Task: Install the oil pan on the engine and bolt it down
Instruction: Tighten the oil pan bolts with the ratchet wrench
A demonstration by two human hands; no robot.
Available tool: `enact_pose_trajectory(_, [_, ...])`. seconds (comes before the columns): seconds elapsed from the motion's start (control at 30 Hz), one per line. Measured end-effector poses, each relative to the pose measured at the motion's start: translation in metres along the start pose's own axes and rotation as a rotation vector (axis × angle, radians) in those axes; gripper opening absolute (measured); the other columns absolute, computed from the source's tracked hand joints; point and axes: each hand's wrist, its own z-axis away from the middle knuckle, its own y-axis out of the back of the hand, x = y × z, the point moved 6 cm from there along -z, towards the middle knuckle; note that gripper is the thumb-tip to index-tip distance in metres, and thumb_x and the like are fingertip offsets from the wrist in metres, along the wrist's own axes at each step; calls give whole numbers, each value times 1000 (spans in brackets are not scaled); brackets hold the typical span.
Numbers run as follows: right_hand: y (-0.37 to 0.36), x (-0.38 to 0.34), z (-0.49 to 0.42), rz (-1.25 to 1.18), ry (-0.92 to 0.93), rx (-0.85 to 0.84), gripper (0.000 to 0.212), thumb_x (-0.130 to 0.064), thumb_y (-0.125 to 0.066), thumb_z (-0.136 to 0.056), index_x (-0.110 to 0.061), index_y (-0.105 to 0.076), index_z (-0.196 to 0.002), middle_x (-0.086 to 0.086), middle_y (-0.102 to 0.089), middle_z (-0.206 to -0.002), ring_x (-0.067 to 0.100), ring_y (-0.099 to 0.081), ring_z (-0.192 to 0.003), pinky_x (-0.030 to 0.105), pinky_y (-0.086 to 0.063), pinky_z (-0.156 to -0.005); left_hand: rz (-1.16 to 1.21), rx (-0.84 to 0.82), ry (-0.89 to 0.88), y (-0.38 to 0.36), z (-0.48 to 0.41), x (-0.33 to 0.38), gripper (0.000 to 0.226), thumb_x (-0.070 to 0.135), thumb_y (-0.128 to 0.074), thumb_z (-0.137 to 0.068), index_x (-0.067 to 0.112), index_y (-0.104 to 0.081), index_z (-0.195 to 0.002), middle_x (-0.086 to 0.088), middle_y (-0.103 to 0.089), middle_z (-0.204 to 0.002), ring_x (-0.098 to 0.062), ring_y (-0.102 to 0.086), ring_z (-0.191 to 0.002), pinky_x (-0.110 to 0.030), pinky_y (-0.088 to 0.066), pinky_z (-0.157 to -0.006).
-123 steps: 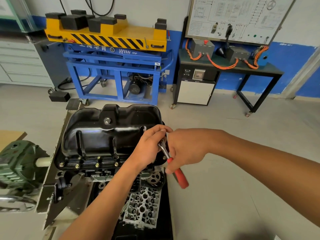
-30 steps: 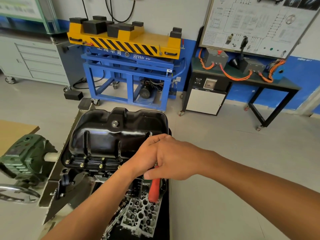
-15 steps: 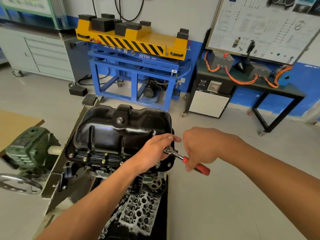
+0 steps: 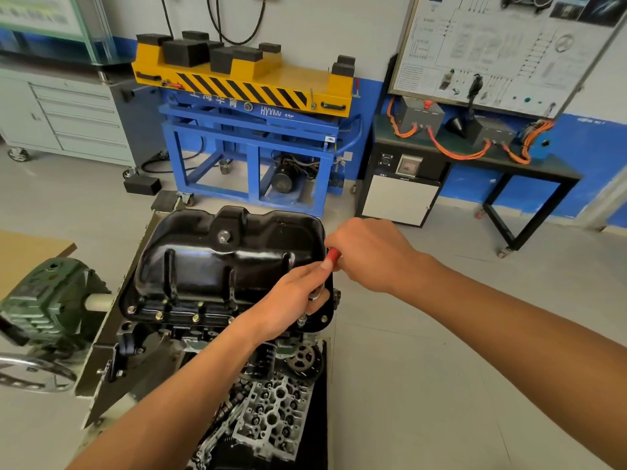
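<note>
The black oil pan (image 4: 217,259) sits upside-up on the engine (image 4: 271,412), which hangs on a stand. Several brass-coloured bolts (image 4: 176,315) line its near flange. My left hand (image 4: 291,300) holds the head of a ratchet wrench at the pan's near right corner, on a bolt there. My right hand (image 4: 369,256) grips the ratchet's red handle (image 4: 333,255), which points away toward the pan's far right side. Most of the ratchet is hidden by both hands.
A green gearbox with a handwheel (image 4: 44,317) stands left of the engine. Behind are a blue and yellow lift cart (image 4: 251,106), a grey drawer cabinet (image 4: 68,110), and a black table with orange cables (image 4: 475,154). Open grey floor lies to the right.
The ratchet handle has swung from pointing right, toward me, round to pointing away along the pan's right edge. My right hand went with it; my left hand stayed on the ratchet head.
</note>
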Motion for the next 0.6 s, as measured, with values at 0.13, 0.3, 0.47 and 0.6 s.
enact_pose_trajectory(0.13, [-6, 7, 10, -111, -4, -22, 13, -33, -57, -95, -24, -66, -96, -3, -58, -87, 21, -60, -80, 39, -53, -66, 25, 32, -33, 0, 0, -1, 54, 43, -50, -102, -3, -54, -128, 13, -35, -56, -7, -29, -51, -19, -30, -55])
enact_pose_trajectory(0.3, [-9, 17, 24, -163, -39, -152, 28, -42, -59, -92, -19, -69, -79, 1, -60, -68, 24, -60, -66, 35, -51, -59, 80, 144, -41, 4, -2, -3, 44, 40, -54, -93, 12, -62, -125, 8, -39, -55, -8, -34, -51, -19, -33, -52])
enact_pose_trajectory(0.47, [-10, -3, 41, -259, 51, -451, 53, -53, -60, -90, -17, -65, -51, -4, -52, -43, 9, -48, -45, 24, -45, -49, 46, 249, -36, 7, -4, -4, 19, 14, -50, -104, 11, -69, -107, 3, -49, -60, -8, -43, -55, -19, -39, -55])
enact_pose_trajectory(0.6, [-11, -49, 46, -430, 139, -484, 54, -41, -61, -95, -18, -49, -48, -3, -45, -45, 10, -39, -44, 24, -34, -52, 45, 253, -75, -1, -3, -1, 20, 5, -51, -102, 8, -69, -95, -20, -64, -87, -27, -57, -82, -38, -48, -81])
